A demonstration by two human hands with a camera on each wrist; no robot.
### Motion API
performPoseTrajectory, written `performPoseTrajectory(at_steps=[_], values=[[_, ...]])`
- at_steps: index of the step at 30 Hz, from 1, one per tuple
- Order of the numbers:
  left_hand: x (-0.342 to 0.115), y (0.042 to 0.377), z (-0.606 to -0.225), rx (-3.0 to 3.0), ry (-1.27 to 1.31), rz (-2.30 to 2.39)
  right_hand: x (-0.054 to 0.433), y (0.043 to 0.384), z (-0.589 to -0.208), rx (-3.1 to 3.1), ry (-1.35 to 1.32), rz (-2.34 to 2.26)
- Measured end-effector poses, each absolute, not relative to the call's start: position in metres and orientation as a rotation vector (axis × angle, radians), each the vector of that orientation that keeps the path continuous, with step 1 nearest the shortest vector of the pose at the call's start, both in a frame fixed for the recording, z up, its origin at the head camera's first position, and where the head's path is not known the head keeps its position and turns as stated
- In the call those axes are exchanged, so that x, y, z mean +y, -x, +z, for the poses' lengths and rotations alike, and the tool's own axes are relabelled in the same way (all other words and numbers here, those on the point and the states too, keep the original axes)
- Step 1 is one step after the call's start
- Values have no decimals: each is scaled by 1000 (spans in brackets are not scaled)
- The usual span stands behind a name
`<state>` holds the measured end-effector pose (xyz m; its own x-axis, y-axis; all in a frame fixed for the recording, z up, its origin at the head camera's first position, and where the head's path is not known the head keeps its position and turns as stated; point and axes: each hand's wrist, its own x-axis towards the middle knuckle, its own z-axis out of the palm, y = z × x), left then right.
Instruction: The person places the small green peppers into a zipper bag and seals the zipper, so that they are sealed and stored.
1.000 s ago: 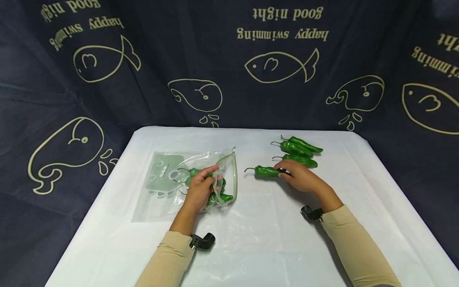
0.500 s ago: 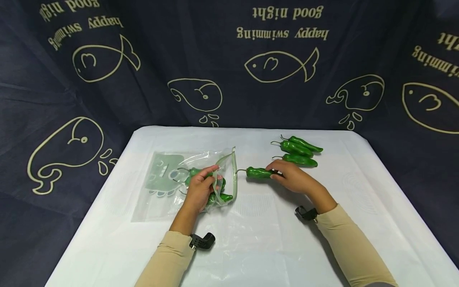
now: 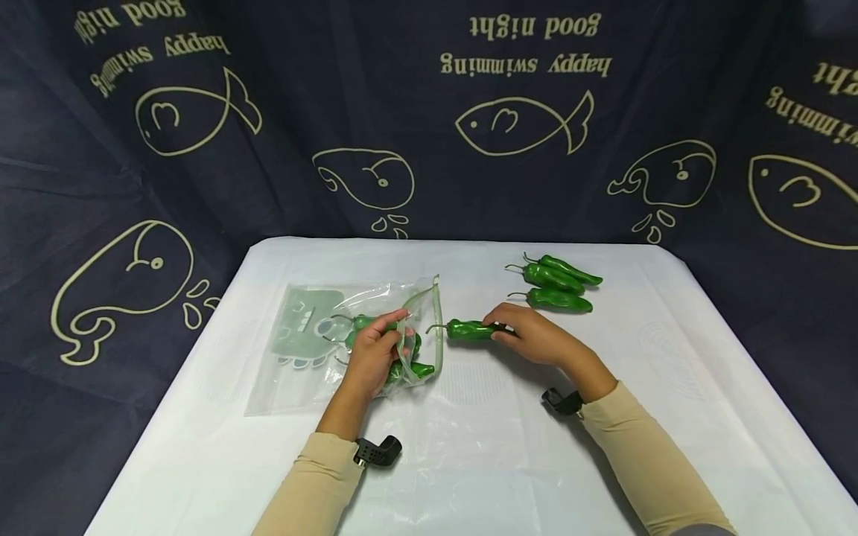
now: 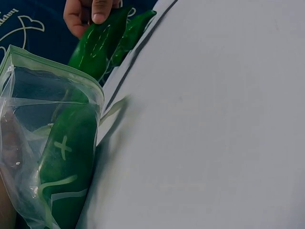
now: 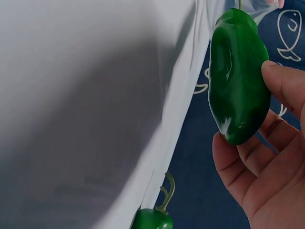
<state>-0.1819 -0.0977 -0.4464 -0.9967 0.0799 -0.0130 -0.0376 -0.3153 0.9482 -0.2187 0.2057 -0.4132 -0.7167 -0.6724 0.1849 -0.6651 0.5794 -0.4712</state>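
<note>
Pepper (image 3: 468,330) is pinched near its tip by the right hand (image 3: 536,336), body ahead of the fingers, beside the bag (image 3: 439,350) gripped by the left hand (image 3: 372,356); judged light, firm, slick, best held mid-body.

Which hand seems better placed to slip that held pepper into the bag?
Probably the right hand: it already holds the pepper, stem pointing toward the bag, while the left hand is occupied gripping the bag by its opening.

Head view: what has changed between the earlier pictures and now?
The right hand, gripping a green pepper, has moved left toward the bag; the stem now overlaps its open edge. Nothing was let go. The left hand, bag and three loose peppers stayed put.
</note>
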Motion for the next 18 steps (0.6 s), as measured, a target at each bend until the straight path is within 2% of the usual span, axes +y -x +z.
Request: performPoseTrajectory(at_steps=[18], values=[[-99,182,-447,1817,-59,2483,185,218,-420,2711,1231,-774]])
